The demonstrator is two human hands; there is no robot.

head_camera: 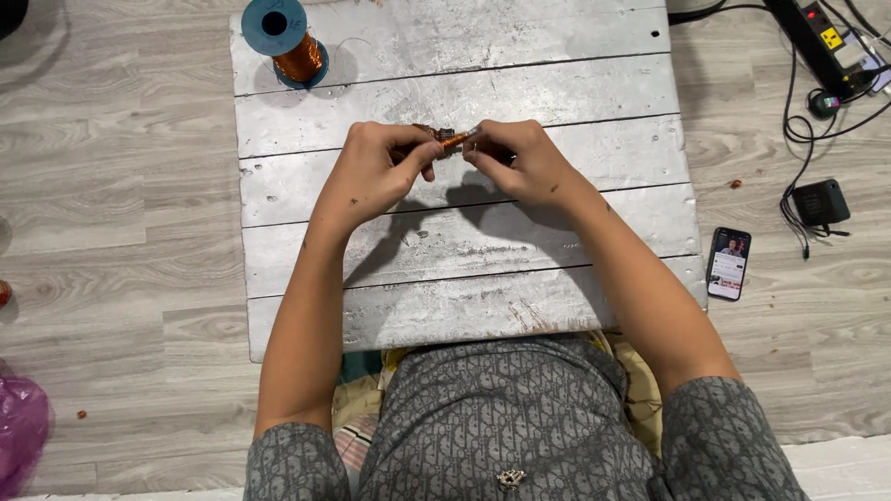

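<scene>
Head view only.

Both hands meet over the silver-painted plank board [557, 83], about its middle, second plank from the far edge. Left hand [376, 172] and right hand [520, 167] pinch a small copper-wound coil piece [450, 140] between them. It sits at the fingertips of both, raised slightly off the board by the look of the shadow under it; actual contact with the board can't be confirmed.

Fingers: both sets curled tight, narrow pinch, thumb against forefinger on each side. Left fingers [408, 153] close on the left end of the piece, where a darker metal bit shows. Right fingers [487, 148] close on the right end.

Axis: the piece's long axis runs left to right across the person, roughly parallel to the plank seams, with the right end tilted a little toward the far edge. Neither hand is clearly nearer; it's shared, and the visible copper section lies nearer the right fingertips.

Copper wire spool [286, 42] with a blue flange stands upright at the far left corner of the board, well apart from the hands. A thin strand from it can't be traced to the piece.

Off the board, on the grey wood-look floor [121, 186]: a phone [729, 263] to the right, a black adapter [821, 201] beyond it, a power strip [817, 37] with cables at top right, and a purple bag [19, 422] at lower left.
</scene>
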